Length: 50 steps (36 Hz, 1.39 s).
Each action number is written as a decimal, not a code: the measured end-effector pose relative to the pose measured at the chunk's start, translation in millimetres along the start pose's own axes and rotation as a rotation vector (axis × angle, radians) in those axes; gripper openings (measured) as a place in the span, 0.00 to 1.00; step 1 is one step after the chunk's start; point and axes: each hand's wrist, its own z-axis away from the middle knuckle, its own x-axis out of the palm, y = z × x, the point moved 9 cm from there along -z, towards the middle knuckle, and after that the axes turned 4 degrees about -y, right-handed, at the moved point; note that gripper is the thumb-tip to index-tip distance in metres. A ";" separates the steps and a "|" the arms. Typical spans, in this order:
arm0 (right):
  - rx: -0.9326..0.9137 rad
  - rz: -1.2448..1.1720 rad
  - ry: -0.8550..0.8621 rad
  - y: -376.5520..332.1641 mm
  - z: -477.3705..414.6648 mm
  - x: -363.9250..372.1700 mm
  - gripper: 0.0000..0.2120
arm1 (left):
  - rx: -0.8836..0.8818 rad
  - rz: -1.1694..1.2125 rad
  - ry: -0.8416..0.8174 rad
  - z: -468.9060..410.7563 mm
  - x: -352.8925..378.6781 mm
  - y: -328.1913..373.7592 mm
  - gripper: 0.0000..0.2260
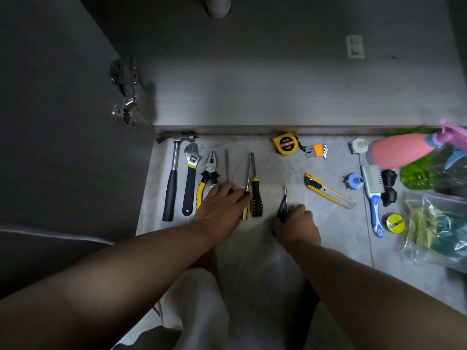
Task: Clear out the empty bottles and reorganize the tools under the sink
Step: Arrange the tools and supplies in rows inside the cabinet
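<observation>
The person crouches over the floor point(290, 173) in front of the open cabinet. Tools lie in a row at about ten o'clock: hammer point(172, 178), adjustable wrench point(190, 178), pliers point(206, 178), then three screwdrivers point(255, 195). The left hand point(222, 210) lies flat across the screwdriver handles, fingers point(243, 197) spread loosely, touching them but gripping nothing. The right hand point(297, 224), just beside it, is curled around a dark-handled tool point(283, 207) with a thin metal shaft pointing to twelve. Tape measure point(285, 144) and hex keys point(317, 150) sit near one o'clock, a utility knife point(328, 190) at two. Spray bottles point(401, 150) lie on their sides at three, beside a brush point(374, 195).
</observation>
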 end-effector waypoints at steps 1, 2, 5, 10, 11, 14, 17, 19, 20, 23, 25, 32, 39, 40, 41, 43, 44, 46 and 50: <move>0.007 -0.018 -0.038 4.4 -1.5 4.3 0.24 | -0.001 0.003 0.001 0.2 0.2 0.3 0.31; 0.009 -0.038 -0.061 6.8 -2.6 7.0 0.22 | 0.001 0.003 0.001 -0.2 0.4 0.6 0.31; 0.028 -0.073 -0.081 8.5 -5.7 8.0 0.21 | -0.003 0.001 0.001 -1.7 0.1 0.9 0.32; 0.015 -0.050 -0.072 1.5 -11.4 -0.7 0.20 | -0.011 0.002 0.007 -2.6 -0.9 1.1 0.32; -0.002 -0.039 -0.068 -1.0 -12.3 -2.6 0.20 | -0.013 0.005 0.009 -2.5 -1.0 1.2 0.32; -0.073 0.009 -0.056 -13.0 -15.7 -7.7 0.21 | -0.020 0.010 0.011 -2.4 -1.5 1.0 0.32; -0.113 0.034 -0.062 -26.2 -22.0 -11.1 0.21 | -0.017 0.018 0.022 -2.8 -3.4 1.2 0.31; -0.125 0.048 -0.068 -33.7 -26.4 -13.7 0.21 | -0.014 0.027 0.035 -3.0 -6.4 1.6 0.30; -0.130 0.049 -0.076 -36.6 -28.7 -14.4 0.22 | -0.015 0.031 0.044 -2.9 -8.1 1.6 0.30; -0.106 0.048 -0.087 -38.5 -35.1 -17.5 0.21 | 0.000 0.019 0.078 -3.2 -12.7 3.5 0.32; -0.076 0.046 -0.083 -34.1 -38.6 -19.8 0.19 | 0.036 0.008 0.079 -4.8 -12.0 7.0 0.34; 0.006 0.048 -0.001 -10.6 -38.1 -34.3 0.14 | 0.066 -0.026 0.013 -13.0 0.6 15.8 0.36; -0.225 -0.008 0.031 -47.9 -23.7 -33.4 0.09 | 0.052 -0.022 0.031 -15.7 -0.3 19.8 0.36; -0.214 -0.003 0.009 -51.5 -24.2 -29.0 0.09 | 0.056 -0.020 0.036 -15.2 0.0 19.9 0.37; -0.196 0.001 -0.008 -53.7 -25.6 -24.9 0.10 | 0.059 -0.014 0.039 -14.4 0.7 19.5 0.38; -0.150 0.007 -0.031 -53.6 -29.2 -18.0 0.11 | 0.062 0.010 0.040 -13.0 2.5 17.3 0.41; -0.131 0.007 -0.040 -52.1 -30.3 -15.5 0.12 | 0.061 0.025 0.037 -12.4 3.5 15.8 0.41; -0.114 0.013 -0.052 -49.4 -31.0 -11.8 0.14 | 0.058 0.057 0.027 -12.8 5.5 13.3 0.39; -0.118 0.036 -0.042 -45.4 -28.5 -11.4 0.14 | 0.044 0.092 0.007 -16.3 7.4 12.9 0.37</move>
